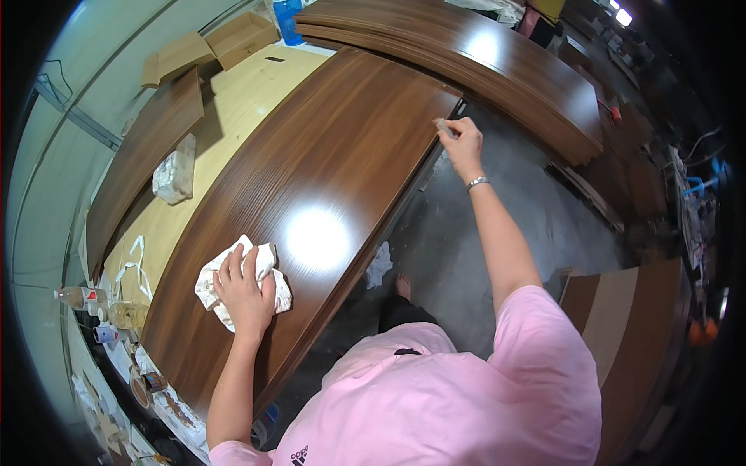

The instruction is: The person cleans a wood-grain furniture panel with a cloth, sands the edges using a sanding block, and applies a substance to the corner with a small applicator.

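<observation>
A glossy dark brown wood-grain panel (342, 147) lies in front of me, on top of another board or boards. On its near left part, my left hand (247, 291) presses down on a crumpled white cloth (214, 286), fingers spread over it and the thumb at its side. By the panel's far right corner, my right hand (464, 145) pinches a small, pale brownish stick-like piece (444, 127) between thumb and fingers. The piece is close to the panel's long edge; whether it touches I cannot tell. Its exact kind is too small to make out.
More brown panels (497, 58) are stacked beyond. A pale yellow board (264, 85) on the left carries an open cardboard box (241, 40), a wrapped white block (175, 169) and a leaning brown board (148, 155). Bottles (81, 297) stand at far left. Boards (622, 334) stand at right.
</observation>
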Demonstrator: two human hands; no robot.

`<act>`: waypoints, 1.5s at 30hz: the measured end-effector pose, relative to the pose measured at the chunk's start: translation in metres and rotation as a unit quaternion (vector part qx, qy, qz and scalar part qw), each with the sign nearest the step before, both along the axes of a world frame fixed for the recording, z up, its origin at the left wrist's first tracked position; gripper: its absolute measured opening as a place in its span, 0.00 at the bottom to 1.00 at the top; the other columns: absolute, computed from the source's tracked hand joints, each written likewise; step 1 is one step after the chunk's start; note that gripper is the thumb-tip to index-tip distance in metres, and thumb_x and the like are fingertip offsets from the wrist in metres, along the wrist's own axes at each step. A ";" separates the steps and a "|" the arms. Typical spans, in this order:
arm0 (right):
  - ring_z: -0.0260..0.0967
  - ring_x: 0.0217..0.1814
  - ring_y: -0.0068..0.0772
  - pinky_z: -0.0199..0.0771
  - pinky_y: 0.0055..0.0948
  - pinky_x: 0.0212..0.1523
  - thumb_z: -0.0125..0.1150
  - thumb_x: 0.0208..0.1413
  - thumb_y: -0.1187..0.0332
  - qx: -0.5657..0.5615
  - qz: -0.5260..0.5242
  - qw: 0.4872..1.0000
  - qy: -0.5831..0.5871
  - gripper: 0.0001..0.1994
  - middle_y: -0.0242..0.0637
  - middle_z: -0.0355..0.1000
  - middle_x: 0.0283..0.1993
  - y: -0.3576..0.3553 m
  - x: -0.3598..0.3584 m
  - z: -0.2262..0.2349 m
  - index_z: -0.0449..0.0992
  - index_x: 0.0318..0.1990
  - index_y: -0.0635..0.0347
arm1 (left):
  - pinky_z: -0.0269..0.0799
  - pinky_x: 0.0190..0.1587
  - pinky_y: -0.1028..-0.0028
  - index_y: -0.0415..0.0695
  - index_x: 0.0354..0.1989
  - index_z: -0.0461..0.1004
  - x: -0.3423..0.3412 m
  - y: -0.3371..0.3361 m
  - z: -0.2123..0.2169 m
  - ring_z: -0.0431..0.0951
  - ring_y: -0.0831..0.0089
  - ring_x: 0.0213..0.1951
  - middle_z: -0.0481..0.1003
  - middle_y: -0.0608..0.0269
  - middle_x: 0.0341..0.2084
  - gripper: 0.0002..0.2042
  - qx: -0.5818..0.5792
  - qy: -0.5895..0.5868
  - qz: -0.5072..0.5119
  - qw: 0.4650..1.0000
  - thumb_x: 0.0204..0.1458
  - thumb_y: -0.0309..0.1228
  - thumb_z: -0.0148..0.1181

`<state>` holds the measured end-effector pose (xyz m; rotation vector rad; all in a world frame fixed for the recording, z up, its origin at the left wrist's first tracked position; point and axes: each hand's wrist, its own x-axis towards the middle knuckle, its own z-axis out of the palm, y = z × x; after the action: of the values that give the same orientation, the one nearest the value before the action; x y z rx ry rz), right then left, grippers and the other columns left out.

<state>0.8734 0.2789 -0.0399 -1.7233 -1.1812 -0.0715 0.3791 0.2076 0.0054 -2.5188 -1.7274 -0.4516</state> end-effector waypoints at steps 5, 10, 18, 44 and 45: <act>0.74 0.32 0.40 0.74 0.34 0.36 0.72 0.43 0.70 -0.012 -0.015 1.000 0.000 0.10 0.41 0.73 0.31 0.044 0.086 -0.005 0.83 0.34 0.63 | 0.46 0.67 0.44 0.48 0.59 0.70 0.019 0.006 0.003 0.61 0.52 0.65 0.64 0.56 0.63 0.26 -0.029 -0.005 0.007 1.000 0.46 0.33 0.60; 0.70 0.29 0.35 0.70 0.32 0.33 0.72 0.44 0.69 -0.011 -0.067 0.998 0.003 0.09 0.39 0.71 0.31 0.071 0.112 -0.001 0.83 0.33 0.63 | 0.46 0.68 0.44 0.48 0.57 0.70 0.013 0.006 0.007 0.62 0.54 0.65 0.65 0.58 0.63 0.26 -0.035 -0.004 0.028 0.999 0.44 0.30 0.58; 0.64 0.27 0.29 0.68 0.28 0.30 0.70 0.43 0.76 0.043 0.066 0.996 0.027 0.12 0.36 0.69 0.29 0.023 0.051 -0.005 0.81 0.38 0.66 | 0.46 0.68 0.45 0.48 0.55 0.72 0.006 0.003 0.002 0.63 0.53 0.64 0.66 0.58 0.62 0.26 -0.036 -0.014 0.046 0.998 0.42 0.28 0.58; 0.71 0.34 0.40 0.73 0.31 0.35 0.70 0.40 0.80 0.038 0.257 0.964 0.053 0.13 0.41 0.72 0.32 -0.064 -0.082 0.034 0.80 0.38 0.67 | 0.51 0.65 0.50 0.47 0.57 0.72 0.041 0.027 -0.019 0.64 0.51 0.62 0.67 0.53 0.61 0.26 0.030 -0.014 0.077 0.997 0.45 0.32 0.60; 0.71 0.34 0.40 0.73 0.31 0.35 0.70 0.40 0.80 0.043 0.261 0.963 0.047 0.13 0.41 0.72 0.32 -0.061 -0.082 0.036 0.80 0.38 0.67 | 0.50 0.66 0.48 0.48 0.58 0.72 0.060 0.035 -0.020 0.63 0.51 0.63 0.66 0.53 0.61 0.26 0.020 -0.022 0.060 0.998 0.46 0.33 0.61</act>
<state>0.7912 0.2182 -0.0043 -1.2778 -1.4995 0.2732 0.4391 0.2425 -0.0147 -2.3789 -1.8521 -0.5316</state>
